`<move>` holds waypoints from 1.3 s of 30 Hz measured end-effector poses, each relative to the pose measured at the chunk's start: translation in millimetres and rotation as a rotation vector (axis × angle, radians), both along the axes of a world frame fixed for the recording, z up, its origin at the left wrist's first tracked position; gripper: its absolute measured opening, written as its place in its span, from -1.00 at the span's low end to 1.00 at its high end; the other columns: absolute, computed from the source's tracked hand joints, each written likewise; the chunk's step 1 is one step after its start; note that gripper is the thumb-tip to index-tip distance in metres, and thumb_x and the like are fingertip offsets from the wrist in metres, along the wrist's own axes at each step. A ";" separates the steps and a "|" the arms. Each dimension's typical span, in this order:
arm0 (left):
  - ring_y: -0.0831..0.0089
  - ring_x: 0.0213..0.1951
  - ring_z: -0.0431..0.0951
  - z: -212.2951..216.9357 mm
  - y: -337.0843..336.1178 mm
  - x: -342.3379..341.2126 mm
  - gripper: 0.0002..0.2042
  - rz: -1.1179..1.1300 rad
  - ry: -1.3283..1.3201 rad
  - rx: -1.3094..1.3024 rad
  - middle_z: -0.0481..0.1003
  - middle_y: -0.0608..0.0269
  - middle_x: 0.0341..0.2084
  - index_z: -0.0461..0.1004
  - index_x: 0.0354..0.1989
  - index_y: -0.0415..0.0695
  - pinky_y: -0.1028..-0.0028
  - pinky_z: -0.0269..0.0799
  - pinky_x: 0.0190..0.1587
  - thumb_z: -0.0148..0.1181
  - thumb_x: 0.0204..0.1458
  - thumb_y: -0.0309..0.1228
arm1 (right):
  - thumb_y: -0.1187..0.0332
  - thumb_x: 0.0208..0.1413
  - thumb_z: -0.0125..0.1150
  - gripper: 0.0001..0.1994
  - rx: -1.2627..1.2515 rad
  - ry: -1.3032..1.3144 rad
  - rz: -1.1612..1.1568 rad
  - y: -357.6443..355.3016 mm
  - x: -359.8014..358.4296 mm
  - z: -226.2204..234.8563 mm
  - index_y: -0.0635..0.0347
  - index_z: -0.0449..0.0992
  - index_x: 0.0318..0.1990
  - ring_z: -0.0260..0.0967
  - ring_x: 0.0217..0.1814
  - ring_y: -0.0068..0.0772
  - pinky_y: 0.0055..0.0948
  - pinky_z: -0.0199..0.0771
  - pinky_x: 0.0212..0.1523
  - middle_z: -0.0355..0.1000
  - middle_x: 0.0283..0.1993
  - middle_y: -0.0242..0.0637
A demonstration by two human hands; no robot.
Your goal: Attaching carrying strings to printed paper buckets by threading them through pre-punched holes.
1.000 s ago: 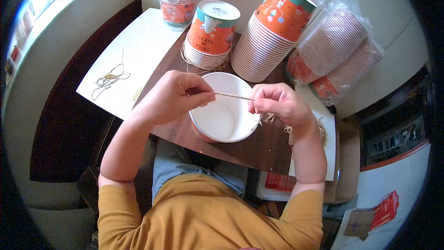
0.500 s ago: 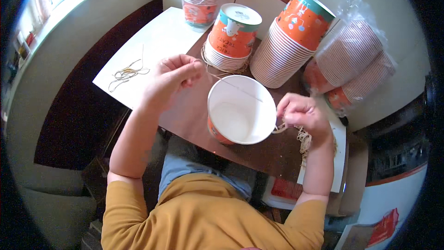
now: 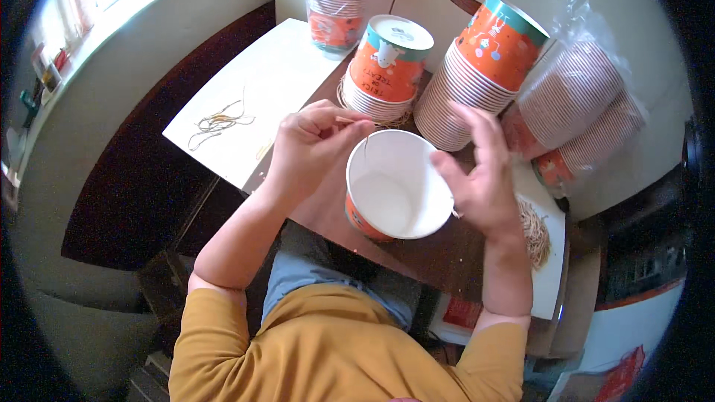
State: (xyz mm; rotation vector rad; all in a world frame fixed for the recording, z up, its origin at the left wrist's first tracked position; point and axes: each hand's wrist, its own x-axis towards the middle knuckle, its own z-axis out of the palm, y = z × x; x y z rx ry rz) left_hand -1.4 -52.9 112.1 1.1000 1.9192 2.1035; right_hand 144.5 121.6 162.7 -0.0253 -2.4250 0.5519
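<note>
Work in hand: fitting a thin string (image 3: 356,123) to an open paper cup (image 3: 399,184) that stands on the dark table (image 3: 328,208) just in front of the person.
Left hand: the left hand (image 3: 309,147) has its grip pinched together on the string just beside the cup's left rim.
Right hand: the right hand (image 3: 484,179) lies against the cup's right rim with fingers spread; whether its grip is closed on anything cannot be told.
Done so far: judging by the string running down inside the left wall, that end seems to be threaded or going in; no knot can be made out.
Left to do: the right side shows no string yet, so it likely waits.
Cup: thin paper, plain white and smooth inside, orange printed outside, round rolled rim.
Stock: upturned nested stacks of cups (image 3: 477,74) behind it, ribbed by their many rims; more in a clear plastic bag (image 3: 588,97).
String supply: loose pale strands (image 3: 217,120) on a white sheet (image 3: 261,89), and a frayed bundle (image 3: 535,232) to the right.
</note>
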 end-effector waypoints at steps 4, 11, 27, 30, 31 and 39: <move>0.66 -0.52 0.35 1.9 7.7 15.9 -0.86 -0.026 0.290 -0.026 0.40 0.34 -0.56 0.60 -0.32 -0.21 0.62 0.28 -0.47 0.31 -0.11 -0.55 | 0.17 0.15 0.16 -0.35 -1.145 -0.167 0.603 -38.2 -38.0 -25.5 0.27 0.03 0.28 0.27 0.08 -0.41 -0.37 0.29 0.11 0.29 0.03 -0.17; 0.66 -0.53 0.35 -6.6 3.0 9.9 -0.87 -0.040 0.174 -0.032 0.38 0.35 -0.58 0.59 -0.32 -0.23 0.63 0.27 -0.48 0.31 -0.08 -0.53 | 0.19 0.20 0.12 -0.68 -1.251 -0.382 0.417 -35.2 -37.3 -23.8 0.20 0.36 -0.03 0.04 -0.63 -0.80 -0.73 0.02 -0.64 0.32 -0.42 -0.44; 0.66 -0.49 0.38 -26.4 1.1 1.5 -0.84 -0.045 0.056 -0.145 0.43 0.33 -0.53 0.57 -0.36 -0.27 0.61 0.30 -0.43 0.28 0.02 -0.40 | 0.43 0.05 0.24 -0.91 -0.857 -0.323 0.231 -18.1 -38.0 -54.0 0.28 0.57 -0.38 0.36 -0.46 -0.69 -0.61 0.39 -0.41 0.50 -0.46 -0.39; 0.67 -0.49 0.38 -45.6 -1.6 -15.1 -0.83 0.048 0.096 -0.239 0.43 0.36 -0.51 0.56 -0.26 -0.26 0.64 0.29 -0.43 0.22 0.06 -0.41 | 0.42 0.09 0.22 -0.90 -0.695 -0.479 0.120 -9.7 -44.5 -57.5 0.27 0.54 -0.33 0.33 -0.40 -0.73 -0.64 0.38 -0.35 0.46 -0.42 -0.49; 0.67 -0.47 0.41 -53.1 -2.6 -14.5 -0.80 -0.034 -0.061 -0.231 0.46 0.35 -0.46 0.53 -0.20 -0.27 0.65 0.32 -0.40 0.19 0.09 -0.40 | 0.43 0.08 0.22 -0.90 -0.747 -0.505 0.125 -6.8 -48.8 -66.4 0.28 0.54 -0.35 0.33 -0.39 -0.73 -0.63 0.37 -0.33 0.46 -0.42 -0.47; 0.58 -0.39 0.53 -79.3 -1.7 17.5 -0.77 -0.246 -0.426 -0.149 0.53 0.25 -0.39 0.44 -0.08 -0.36 0.55 0.51 -0.29 0.04 0.19 -0.44 | 0.43 0.09 0.20 -0.91 -0.872 -0.639 0.118 0.6 -49.3 -86.3 0.28 0.52 -0.37 0.32 -0.36 -0.71 -0.62 0.36 -0.28 0.44 -0.41 -0.46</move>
